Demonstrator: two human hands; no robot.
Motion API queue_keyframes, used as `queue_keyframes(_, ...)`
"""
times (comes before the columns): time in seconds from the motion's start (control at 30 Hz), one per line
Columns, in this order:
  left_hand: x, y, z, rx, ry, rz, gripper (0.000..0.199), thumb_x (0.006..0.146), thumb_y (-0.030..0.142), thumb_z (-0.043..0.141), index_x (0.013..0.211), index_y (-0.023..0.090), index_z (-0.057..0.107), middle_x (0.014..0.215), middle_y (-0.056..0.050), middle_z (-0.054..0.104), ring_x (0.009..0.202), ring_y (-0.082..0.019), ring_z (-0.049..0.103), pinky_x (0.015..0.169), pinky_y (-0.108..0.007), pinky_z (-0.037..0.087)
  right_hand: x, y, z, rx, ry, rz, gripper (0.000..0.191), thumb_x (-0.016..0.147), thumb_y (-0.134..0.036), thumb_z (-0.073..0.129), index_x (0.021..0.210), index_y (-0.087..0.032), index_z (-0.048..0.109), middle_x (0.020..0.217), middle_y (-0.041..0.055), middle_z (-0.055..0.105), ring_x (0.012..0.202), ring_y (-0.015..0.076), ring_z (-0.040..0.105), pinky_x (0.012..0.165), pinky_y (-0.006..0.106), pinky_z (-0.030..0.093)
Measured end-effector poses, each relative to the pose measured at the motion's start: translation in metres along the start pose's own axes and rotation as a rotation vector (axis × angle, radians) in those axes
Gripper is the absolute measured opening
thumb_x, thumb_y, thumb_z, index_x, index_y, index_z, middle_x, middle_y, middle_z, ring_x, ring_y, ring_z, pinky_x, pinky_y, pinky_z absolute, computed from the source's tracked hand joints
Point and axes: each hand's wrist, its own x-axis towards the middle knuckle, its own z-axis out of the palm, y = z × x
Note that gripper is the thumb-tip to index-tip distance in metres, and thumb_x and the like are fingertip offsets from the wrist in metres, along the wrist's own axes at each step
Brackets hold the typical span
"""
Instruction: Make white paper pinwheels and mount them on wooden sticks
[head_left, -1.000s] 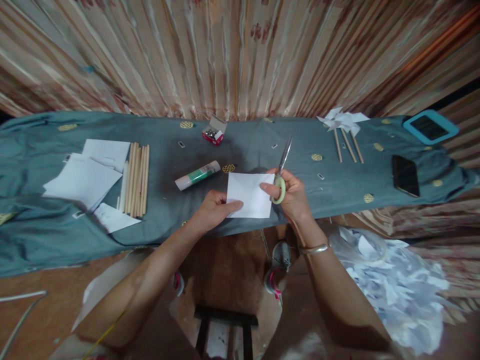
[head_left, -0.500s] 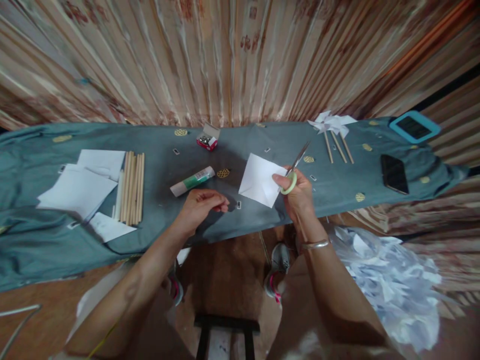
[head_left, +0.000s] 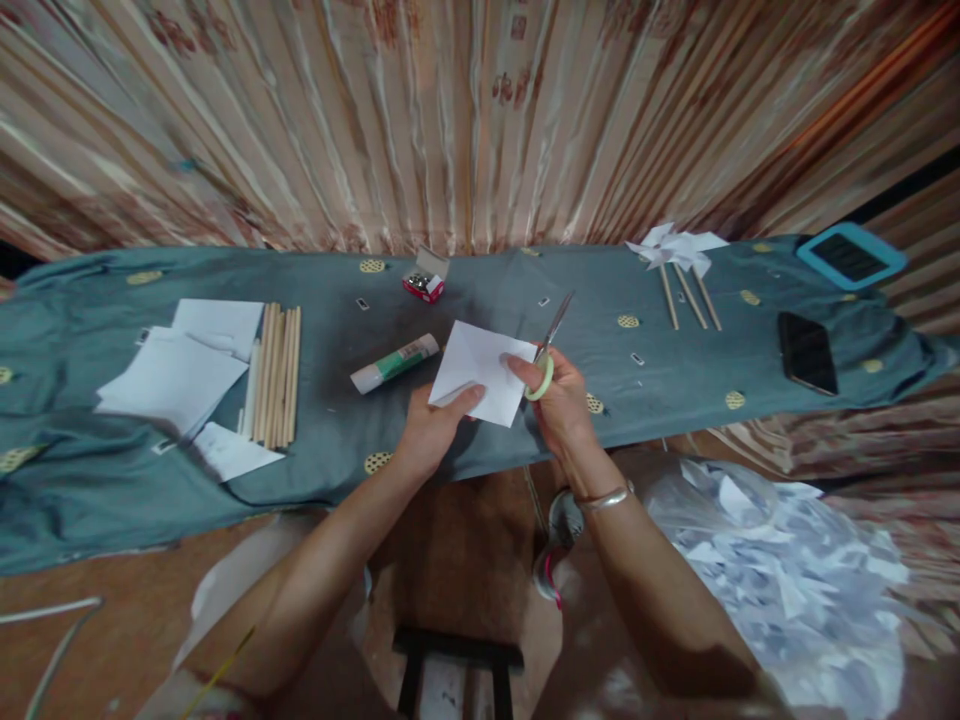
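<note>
A square white paper (head_left: 480, 365) is held level above the near edge of the cloth-covered table. My left hand (head_left: 439, 425) grips its lower left side, thumb on top. My right hand (head_left: 559, 395) pinches its right side and also has the scissors (head_left: 540, 377) by their pale green handle, blades pointing up and away. Just left of the paper lies a glue stick (head_left: 394, 363) with a green label. Behind it sits a small open red box (head_left: 424, 284) of metal pins.
Paper sheets (head_left: 176, 375) and wooden sticks (head_left: 277, 375) lie on the table (head_left: 330, 300) at left. Paper pinwheels (head_left: 679, 250), a black phone (head_left: 806, 352) and a blue-framed device (head_left: 851, 255) are at right. A bag of folded paper (head_left: 787, 580) stands below.
My left hand has moved right and taken hold of the paper. My right hand has brought the paper and scissors leftward. The view has shifted slightly.
</note>
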Motion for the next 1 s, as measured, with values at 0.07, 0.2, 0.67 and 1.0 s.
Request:
queue_keyframes(0.07,0.007,0.003,-0.005,0.008,0.041,0.045,0.027,0.057,0.034,0.082,0.065,0.013,0.066,0.061,-0.001,0.065,0.056,-0.012,0.056,0.052,-0.023,0.045,-0.002,0.000,-0.002,-0.065,-0.065,0.010,0.038,0.058,-0.045,0.083,0.080,-0.021,0.064,0.064,-0.0056,0.063,0.056,0.0100,0.054,0.055,0.024,0.042)
queue_keyframes(0.2,0.021,0.013,-0.018,0.004,0.118,0.145,0.023,0.056,0.031,0.079,0.064,0.015,0.064,0.060,0.001,0.064,0.053,-0.012,0.054,0.049,-0.023,0.042,-0.015,-0.002,-0.013,-0.206,-0.300,0.071,0.043,0.071,-0.059,0.072,0.087,-0.019,0.065,0.070,-0.0005,0.067,0.060,0.0103,0.059,0.051,0.021,0.039)
queue_keyframes(0.67,0.024,0.027,-0.030,-0.043,0.171,0.177,0.024,0.054,0.031,0.077,0.069,0.016,0.065,0.063,-0.002,0.065,0.055,-0.014,0.058,0.048,-0.024,0.049,-0.047,-0.001,-0.021,-0.366,-0.722,0.389,0.044,0.068,-0.054,0.078,0.088,-0.017,0.065,0.064,-0.0028,0.062,0.056,0.0087,0.056,0.054,0.022,0.049)
queue_keyframes(1.0,0.019,0.023,-0.023,-0.022,0.111,0.133,0.025,0.055,0.031,0.075,0.074,0.016,0.067,0.071,-0.005,0.069,0.064,-0.021,0.064,0.051,-0.031,0.055,-0.045,-0.002,-0.020,-0.376,-0.708,0.365,0.044,0.067,-0.056,0.078,0.084,-0.017,0.066,0.062,-0.0027,0.062,0.053,0.0080,0.057,0.050,0.020,0.048)
